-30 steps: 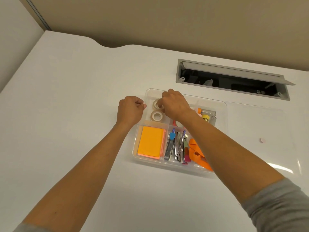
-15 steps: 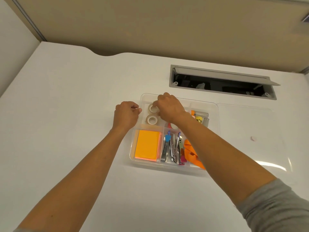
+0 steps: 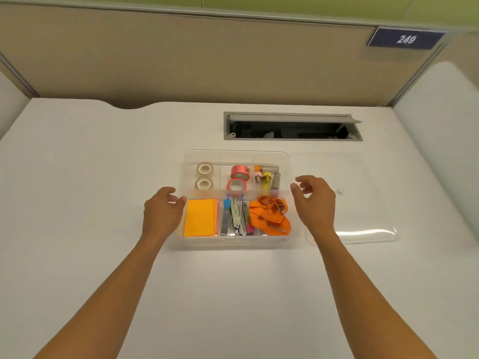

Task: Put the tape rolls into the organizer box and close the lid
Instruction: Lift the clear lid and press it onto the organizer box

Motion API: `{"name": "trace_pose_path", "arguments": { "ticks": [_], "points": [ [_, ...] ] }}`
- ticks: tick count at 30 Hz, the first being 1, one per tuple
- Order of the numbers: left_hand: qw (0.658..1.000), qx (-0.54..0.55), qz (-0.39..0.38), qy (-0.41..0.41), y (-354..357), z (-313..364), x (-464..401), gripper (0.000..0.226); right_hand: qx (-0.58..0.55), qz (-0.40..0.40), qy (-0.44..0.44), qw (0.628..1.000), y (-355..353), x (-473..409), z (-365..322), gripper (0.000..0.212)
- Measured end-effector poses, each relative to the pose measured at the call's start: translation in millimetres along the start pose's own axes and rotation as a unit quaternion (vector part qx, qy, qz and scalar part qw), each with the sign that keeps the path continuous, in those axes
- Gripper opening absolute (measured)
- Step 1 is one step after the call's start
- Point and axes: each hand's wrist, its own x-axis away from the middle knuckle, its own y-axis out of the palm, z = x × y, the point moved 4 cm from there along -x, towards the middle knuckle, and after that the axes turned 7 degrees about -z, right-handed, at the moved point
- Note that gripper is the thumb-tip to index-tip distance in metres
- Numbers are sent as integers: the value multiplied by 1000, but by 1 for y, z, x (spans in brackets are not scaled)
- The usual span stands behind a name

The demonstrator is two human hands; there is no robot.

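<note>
Organizer box (image 3: 234,157) lidless on the white desk (image 3: 77,177), two white tape rolls (image 3: 204,175) in its far-left compartment, two pink tape rolls (image 3: 238,178) just beside, left hand (image 3: 162,212) loosely spread at its left wall, right hand (image 3: 315,200) spread, empty, at its right, over the clear lid (image 3: 363,203).

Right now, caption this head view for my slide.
Both hands, left and right, flank the organizer box holding four tape rolls; clear lid lies alongside.

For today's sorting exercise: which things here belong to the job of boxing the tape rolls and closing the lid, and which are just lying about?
Belongs to the job:
white tape rolls
pink tape rolls
organizer box
clear lid
left hand
right hand

Just lying about:
orange sticky notes
staplers
orange lanyard
desk cable hatch
</note>
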Motion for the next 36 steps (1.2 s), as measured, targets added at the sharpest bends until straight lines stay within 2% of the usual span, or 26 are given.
{"name": "trace_pose_path", "arguments": {
  "ticks": [3,6,11,21,28,33,36],
  "points": [
    [1000,15,-7,-8,5,-10,18,42,-41,58,103,992,-32,30,45,14],
    [1000,12,-6,-7,7,-16,31,38,-83,102,225,966,-47,61,88,9],
    [1000,-5,-6,-4,9,-21,44,36,-100,75,357,926,-46,89,135,13],
    [999,38,-8,-30,13,-26,55,37,-188,72,403,893,-45,85,141,28],
    [998,56,1,-39,14,-26,58,32,-231,128,446,855,-45,87,136,46],
    [998,51,4,-34,14,-27,57,33,-292,158,466,820,-42,85,138,41],
    [998,54,5,-33,14,-29,56,32,-405,150,452,780,-35,83,140,33]
  ]
}}
